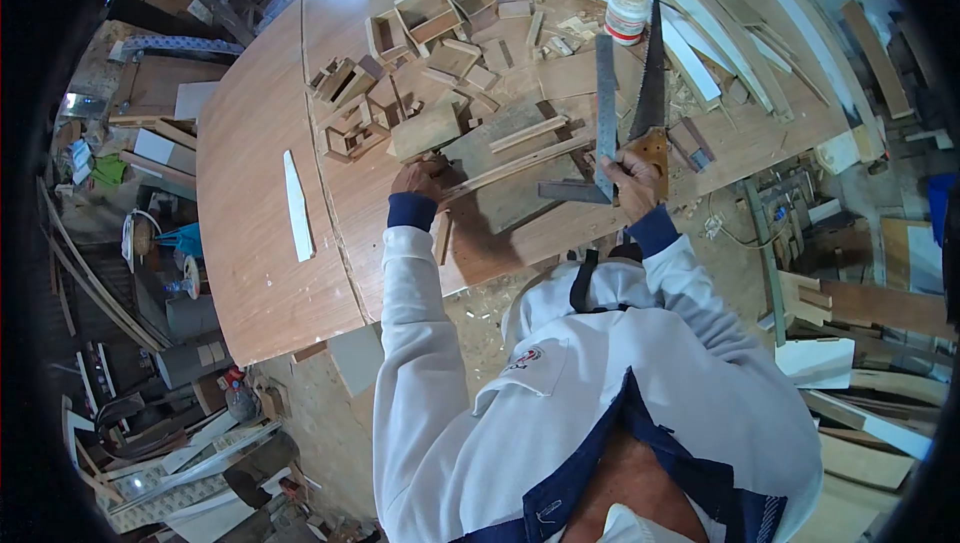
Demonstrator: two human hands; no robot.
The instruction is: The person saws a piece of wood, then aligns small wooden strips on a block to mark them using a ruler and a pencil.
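Observation:
In the head view my right hand (pixel 630 181) grips a try square (pixel 605 93) near its corner. Its metal blade points away from me and its dark stock (pixel 572 191) lies to the left. Just right of that hand is a hand saw (pixel 651 78) with a wooden handle, its blade pointing away. My left hand (pixel 422 179) is closed around the left end of a thin wooden strip (pixel 515 163), which slants across a grey-brown board (pixel 500 208). A shorter strip (pixel 528 134) lies beside it on the board. Just beyond my left hand sits a wooden block (pixel 427 133).
Small wooden box frames (pixel 430 11) and offcuts crowd the far side of the table (pixel 255 203). A white jar (pixel 627 18) holding sticks stands near the saw tip. Long boards (pixel 700 13) lie at the far right. A white tapered piece (pixel 297 205) rests at left.

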